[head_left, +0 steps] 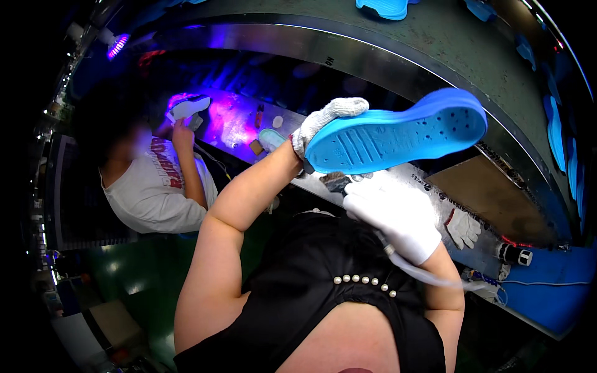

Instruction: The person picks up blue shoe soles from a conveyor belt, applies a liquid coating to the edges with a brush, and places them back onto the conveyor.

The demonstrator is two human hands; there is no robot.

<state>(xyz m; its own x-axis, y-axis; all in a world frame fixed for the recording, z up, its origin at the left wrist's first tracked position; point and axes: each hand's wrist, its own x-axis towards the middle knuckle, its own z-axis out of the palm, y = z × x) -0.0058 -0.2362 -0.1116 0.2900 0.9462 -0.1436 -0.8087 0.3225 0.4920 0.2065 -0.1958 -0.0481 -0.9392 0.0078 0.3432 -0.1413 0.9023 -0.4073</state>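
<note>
Nearest, below the blue sole, a pale hose is being trailed across the right forearm; if snagged, the brush could be jerked. By the right hand, fingers curled, the brush is being gripped just beside the sole's near edge; whether they are touching cannot be told. By the left hand, closed on the sole's left end with fingers along its far edge, the sole is being supported; the thumb is being hidden. Held at one end only, it could be twisted by hard pressing. Right of the sole, a spare glove is being carried by the tabletop.
</note>
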